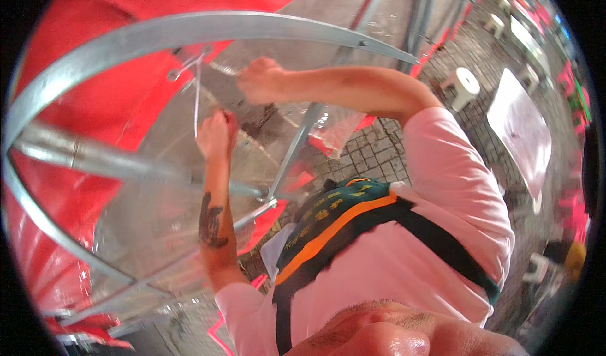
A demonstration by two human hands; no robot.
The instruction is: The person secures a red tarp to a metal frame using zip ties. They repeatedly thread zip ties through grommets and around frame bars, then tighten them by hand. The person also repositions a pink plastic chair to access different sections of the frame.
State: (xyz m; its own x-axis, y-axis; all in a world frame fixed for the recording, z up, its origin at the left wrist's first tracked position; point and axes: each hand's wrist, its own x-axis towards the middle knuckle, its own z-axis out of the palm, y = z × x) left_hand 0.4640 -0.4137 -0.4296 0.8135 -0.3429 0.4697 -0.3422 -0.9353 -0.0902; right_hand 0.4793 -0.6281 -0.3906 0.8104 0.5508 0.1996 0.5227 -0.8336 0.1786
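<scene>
My left hand (216, 133) is closed in a fist, its fingers at the lower end of a thin white cord (197, 94). That cord hangs from a small knot or ring beside the red canopy cloth (136, 113), under a curved metal bar (208, 21). Level with the knot, my right hand (261, 81) is also closed. A short pale length runs from near the knot to its fingers and looks like the cord's other end. Both arms are raised and the fists are apart. Behind them hangs a clear plastic sheet (167, 214).
A thick metal pole (82, 154) crosses on the left, and thinner struts (295, 147) join below my hands. White stools (464, 87) and a white table (519, 128) stand on the paved ground (372, 154) at the right. I wear a dark green apron (334, 223).
</scene>
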